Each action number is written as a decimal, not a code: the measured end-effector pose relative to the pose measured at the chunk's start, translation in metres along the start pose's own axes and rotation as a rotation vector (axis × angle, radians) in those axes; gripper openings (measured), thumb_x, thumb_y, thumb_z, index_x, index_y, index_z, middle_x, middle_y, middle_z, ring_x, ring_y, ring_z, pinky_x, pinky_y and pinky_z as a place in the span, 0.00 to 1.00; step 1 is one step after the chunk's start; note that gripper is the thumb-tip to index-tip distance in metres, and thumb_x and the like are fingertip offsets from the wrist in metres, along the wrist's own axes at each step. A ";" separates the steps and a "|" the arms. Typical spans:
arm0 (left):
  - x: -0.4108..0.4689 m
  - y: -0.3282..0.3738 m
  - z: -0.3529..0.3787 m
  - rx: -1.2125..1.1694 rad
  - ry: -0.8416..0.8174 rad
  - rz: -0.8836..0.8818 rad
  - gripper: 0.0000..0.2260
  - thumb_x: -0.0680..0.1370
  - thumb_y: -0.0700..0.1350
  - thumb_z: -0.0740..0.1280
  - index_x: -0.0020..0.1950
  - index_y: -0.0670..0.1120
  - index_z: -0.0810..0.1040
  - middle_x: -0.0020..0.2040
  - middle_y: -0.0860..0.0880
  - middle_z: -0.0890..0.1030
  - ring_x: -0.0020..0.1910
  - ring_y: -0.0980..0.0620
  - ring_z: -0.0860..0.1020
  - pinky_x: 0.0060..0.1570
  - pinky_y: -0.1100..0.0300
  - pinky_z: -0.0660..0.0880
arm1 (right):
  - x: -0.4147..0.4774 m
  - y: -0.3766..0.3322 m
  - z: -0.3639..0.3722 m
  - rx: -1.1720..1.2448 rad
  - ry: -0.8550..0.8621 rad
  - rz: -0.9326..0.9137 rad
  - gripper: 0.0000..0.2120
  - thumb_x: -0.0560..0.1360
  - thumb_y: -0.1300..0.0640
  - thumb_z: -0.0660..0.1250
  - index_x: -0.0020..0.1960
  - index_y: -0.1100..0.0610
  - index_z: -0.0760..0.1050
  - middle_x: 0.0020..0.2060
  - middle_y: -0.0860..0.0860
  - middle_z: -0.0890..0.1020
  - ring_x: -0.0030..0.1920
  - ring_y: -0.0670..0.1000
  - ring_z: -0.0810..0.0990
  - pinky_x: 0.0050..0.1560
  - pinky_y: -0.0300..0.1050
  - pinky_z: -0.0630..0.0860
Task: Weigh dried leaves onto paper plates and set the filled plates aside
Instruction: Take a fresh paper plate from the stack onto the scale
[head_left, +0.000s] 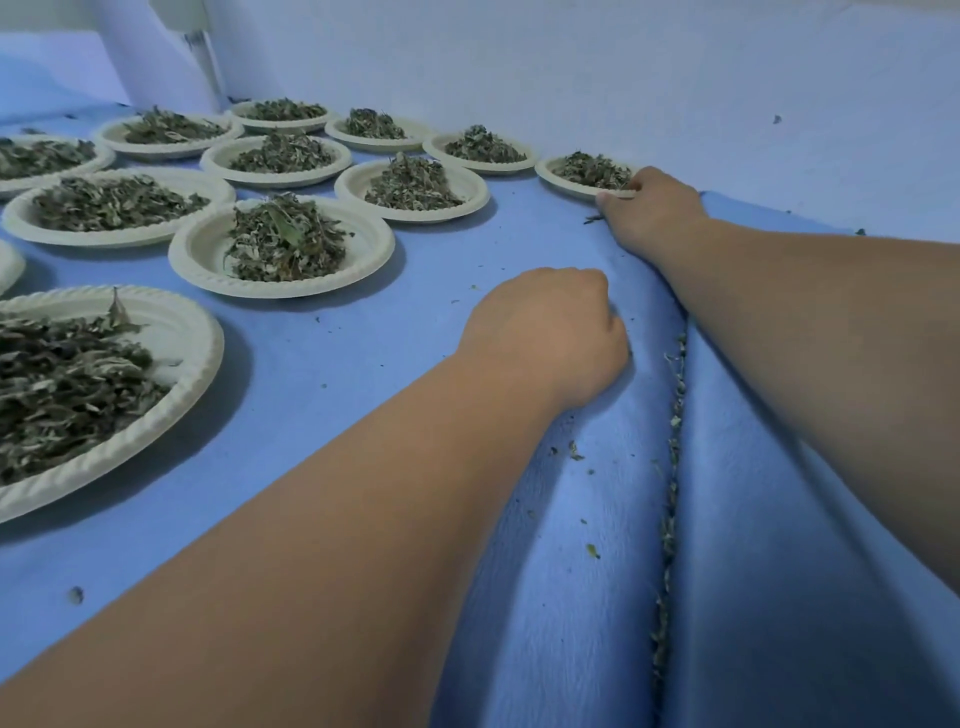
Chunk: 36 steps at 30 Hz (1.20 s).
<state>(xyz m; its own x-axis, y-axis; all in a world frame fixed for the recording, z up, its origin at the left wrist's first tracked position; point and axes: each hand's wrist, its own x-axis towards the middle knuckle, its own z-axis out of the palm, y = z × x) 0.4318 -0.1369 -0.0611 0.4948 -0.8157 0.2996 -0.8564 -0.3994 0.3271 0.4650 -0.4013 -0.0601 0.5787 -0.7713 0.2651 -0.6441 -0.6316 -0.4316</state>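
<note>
Several cream paper plates heaped with dried green leaves lie on a blue cloth (363, 353). The farthest-right plate (558, 179) sits by the white wall; my right hand (652, 208) grips its near rim, thumb on the edge. My left hand (550, 332) is curled in a fist and rests knuckles down on the cloth beside a fold. I cannot tell whether it holds anything. A nearer filled plate (208, 244) and a large one (192, 338) at the left edge stand apart from both hands.
A deep crease in the cloth (670, 467) runs toward me, with leaf crumbs caught along it. Loose leaf bits (574, 452) dot the cloth. A white wall (571, 67) closes the back and right. No scale is in view.
</note>
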 end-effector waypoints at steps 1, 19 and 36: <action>-0.001 0.000 0.001 0.000 -0.008 0.002 0.05 0.82 0.47 0.57 0.49 0.49 0.69 0.54 0.44 0.80 0.46 0.46 0.67 0.43 0.54 0.62 | 0.000 0.002 -0.001 0.008 0.014 -0.012 0.31 0.76 0.33 0.61 0.69 0.55 0.70 0.65 0.57 0.77 0.65 0.60 0.74 0.54 0.49 0.70; 0.005 -0.002 0.005 0.004 0.011 -0.016 0.13 0.81 0.49 0.59 0.60 0.46 0.78 0.52 0.46 0.80 0.46 0.46 0.70 0.42 0.55 0.63 | -0.033 -0.022 -0.010 -0.099 0.153 -0.278 0.09 0.73 0.55 0.61 0.49 0.56 0.77 0.49 0.55 0.82 0.53 0.60 0.77 0.48 0.47 0.73; 0.007 -0.003 0.008 0.046 0.019 0.010 0.14 0.81 0.49 0.58 0.61 0.46 0.77 0.54 0.45 0.81 0.49 0.44 0.73 0.44 0.53 0.68 | -0.030 -0.014 -0.019 -0.056 -0.002 -0.282 0.06 0.77 0.61 0.68 0.48 0.56 0.84 0.51 0.52 0.84 0.56 0.53 0.79 0.51 0.38 0.67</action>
<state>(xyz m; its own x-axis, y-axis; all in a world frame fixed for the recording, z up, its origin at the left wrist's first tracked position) 0.4366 -0.1446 -0.0676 0.4884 -0.8120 0.3194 -0.8670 -0.4103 0.2828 0.4474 -0.3708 -0.0459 0.7397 -0.5647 0.3659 -0.4845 -0.8244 -0.2928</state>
